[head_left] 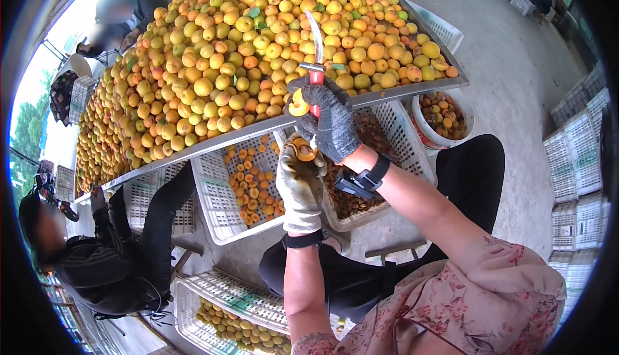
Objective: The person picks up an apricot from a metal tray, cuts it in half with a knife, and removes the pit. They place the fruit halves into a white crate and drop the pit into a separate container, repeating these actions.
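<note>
My right hand (334, 122), in a dark grey knit glove, is closed around the red handle of a knife (316, 36) with a curved blade pointing up. A cut piece of apricot (298, 104) is also pinched at that hand's thumb side. Just below, my left hand (300, 184) in a whitish, stained glove has its fingers curled around an apricot half (304, 151), cut face showing. Both hands are close together over the front edge of a metal-rimmed table (387, 96) heaped with whole apricots (258, 52).
Under the table edge stand a white crate of apricot halves (219, 216) and a crate of brown pits (387, 129). A bucket (465, 100) sits right. Another crate (193, 303) of apricots is lower left. Other people (116, 271) sit at left; crates (574, 155) are stacked right.
</note>
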